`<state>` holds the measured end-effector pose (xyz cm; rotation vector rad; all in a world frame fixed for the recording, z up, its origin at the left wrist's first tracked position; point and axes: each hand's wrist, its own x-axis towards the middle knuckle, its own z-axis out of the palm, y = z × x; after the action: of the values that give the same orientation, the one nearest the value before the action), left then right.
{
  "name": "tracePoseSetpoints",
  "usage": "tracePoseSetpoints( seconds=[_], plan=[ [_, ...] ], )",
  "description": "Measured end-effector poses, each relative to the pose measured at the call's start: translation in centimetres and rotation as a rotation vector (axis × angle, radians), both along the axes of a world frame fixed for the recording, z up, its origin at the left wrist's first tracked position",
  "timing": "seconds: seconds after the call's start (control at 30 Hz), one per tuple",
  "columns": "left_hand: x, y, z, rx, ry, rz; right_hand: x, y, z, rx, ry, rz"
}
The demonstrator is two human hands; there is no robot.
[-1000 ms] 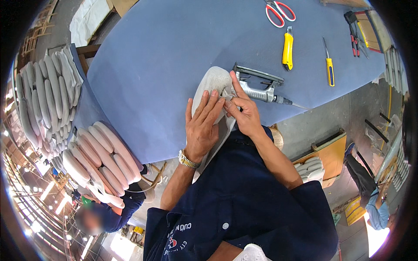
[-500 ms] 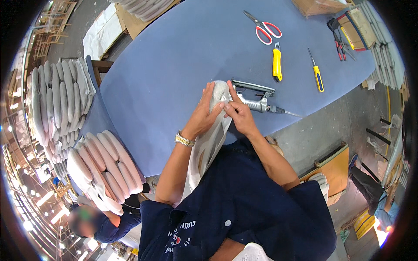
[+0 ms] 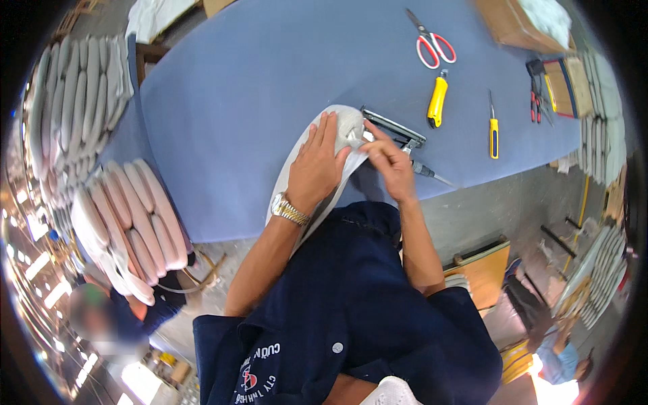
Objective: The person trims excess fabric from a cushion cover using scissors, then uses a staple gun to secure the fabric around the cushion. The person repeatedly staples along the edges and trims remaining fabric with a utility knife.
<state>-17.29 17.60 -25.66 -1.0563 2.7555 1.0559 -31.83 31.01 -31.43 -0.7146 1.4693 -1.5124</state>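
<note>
A long padded piece covered in light grey fabric (image 3: 287, 177) rests on the blue-topped table in front of me, its rounded end pointing away. My left hand (image 3: 316, 162) lies flat across this piece, fingers stretched forward. At the piece's right edge, my right hand (image 3: 393, 165) pinches the loose fabric with thumb and fingers, close to a gathered fold near the rounded end. Just beyond that hand is a pneumatic staple gun (image 3: 395, 127) with its hose fitting to the right; the hand hides part of its body.
Red-handled scissors (image 3: 432, 48), a yellow utility knife (image 3: 437, 101), a yellow screwdriver (image 3: 494, 135) and pliers (image 3: 536, 94) lie on the table (image 3: 229, 88). A cardboard box (image 3: 506, 23) stands far right. Padded pieces (image 3: 131, 223) are stacked at left, near a co-worker (image 3: 128, 314).
My left hand has flattened onto the padded piece, which now shows more of its broad side. My right hand has shifted slightly right with the fabric edge. The whole view has shifted.
</note>
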Motion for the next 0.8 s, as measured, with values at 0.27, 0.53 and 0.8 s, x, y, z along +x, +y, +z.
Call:
tracePoseSetpoints(
  seconds=[0.27,0.53,0.8],
  plan=[
    [-1.1,1.8,-1.2,-0.223,-0.091,0.017,0.3,1.1,-6.4,0.402,1.003,0.215],
    [-0.9,1.6,-1.0,-0.195,-0.113,0.034,-3.2,0.3,-4.7,0.506,0.782,0.189],
    [-1.2,1.7,-0.3,-0.17,-0.133,0.02,-3.5,6.5,5.6,0.391,0.091,-0.151]
  ],
)
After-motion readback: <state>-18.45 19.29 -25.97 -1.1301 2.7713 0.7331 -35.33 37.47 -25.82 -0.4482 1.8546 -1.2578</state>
